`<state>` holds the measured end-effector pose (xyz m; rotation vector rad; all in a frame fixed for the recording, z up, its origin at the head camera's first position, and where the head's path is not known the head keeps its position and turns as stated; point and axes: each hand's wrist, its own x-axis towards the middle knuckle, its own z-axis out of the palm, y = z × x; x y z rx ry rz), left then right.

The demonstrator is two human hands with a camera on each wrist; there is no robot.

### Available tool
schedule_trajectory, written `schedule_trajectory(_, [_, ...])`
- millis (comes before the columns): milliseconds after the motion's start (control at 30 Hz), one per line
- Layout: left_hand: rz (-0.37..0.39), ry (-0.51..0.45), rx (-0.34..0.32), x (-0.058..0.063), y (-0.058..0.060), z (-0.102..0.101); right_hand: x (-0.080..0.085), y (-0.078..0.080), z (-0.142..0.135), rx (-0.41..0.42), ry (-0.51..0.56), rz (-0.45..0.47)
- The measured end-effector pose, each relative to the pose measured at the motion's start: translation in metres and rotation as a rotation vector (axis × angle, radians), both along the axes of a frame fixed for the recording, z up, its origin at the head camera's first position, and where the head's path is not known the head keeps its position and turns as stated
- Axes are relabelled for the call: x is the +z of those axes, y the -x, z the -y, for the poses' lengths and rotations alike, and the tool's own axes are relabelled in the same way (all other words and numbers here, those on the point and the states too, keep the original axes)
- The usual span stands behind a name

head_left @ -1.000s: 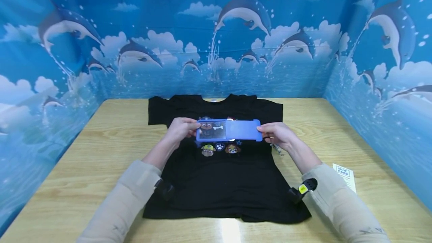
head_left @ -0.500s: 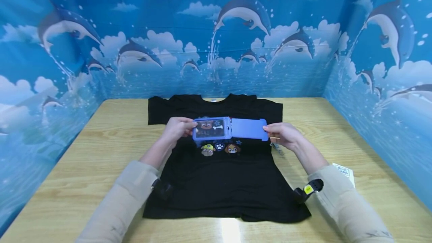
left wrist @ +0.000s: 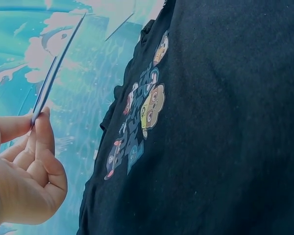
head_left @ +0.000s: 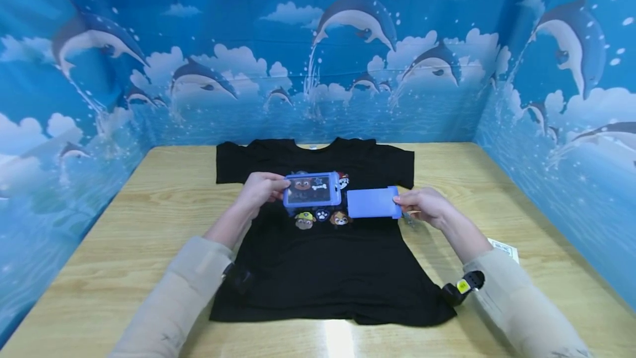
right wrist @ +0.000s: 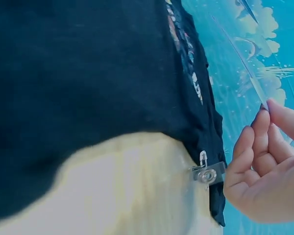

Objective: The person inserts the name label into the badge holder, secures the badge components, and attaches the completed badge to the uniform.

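My left hand [head_left: 259, 191] pinches the left end of a blue card holder frame [head_left: 310, 195] with a see-through window. The shirt print shows through that window. A flat blue panel [head_left: 372, 203], with a wider lip at its right end, is pinched by my right hand [head_left: 423, 203]. The panel lies apart from the frame, to its right and slightly lower in the head view. Both wrist views show these pieces edge-on between thumb and fingers. Beneath them a black T-shirt [head_left: 323, 269] with cartoon dog faces is spread out flat.
A metal badge clip with a safety pin [right wrist: 206, 171] lies at the shirt's right edge, beside my right hand. A printed white card [head_left: 505, 249] rests on the wooden table [head_left: 149, 225], partly behind my right sleeve. Dolphin-patterned curtains [head_left: 318, 70] enclose the table.
My right hand has moved right and toward me, drawing the blue panel out of the frame, so the two are now separate. My left hand has shifted slightly left with the frame.
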<state>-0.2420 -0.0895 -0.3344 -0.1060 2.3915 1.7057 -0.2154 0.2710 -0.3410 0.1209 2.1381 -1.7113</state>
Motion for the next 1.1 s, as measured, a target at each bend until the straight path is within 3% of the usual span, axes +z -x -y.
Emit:
schedule_trajectory(333, [0.007,-0.012,-0.027,-0.002,0.002,-0.006,-0.011,-0.016,-0.008,0.0,-0.152,-0.03])
schedule_trajectory(633, [0.001,-0.006,-0.02,-0.003,0.003,-0.007,-0.017,-0.019,-0.007,-0.015,-0.235,-0.056])
schedule_trajectory(900, [-0.002,-0.012,-0.023,-0.004,0.004,-0.006,-0.021,-0.019,-0.004,0.068,-0.496,-0.143])
schedule_trajectory(1100, [0.011,-0.02,-0.031,-0.005,0.003,-0.007,-0.022,-0.018,-0.001,0.082,-0.577,-0.193])
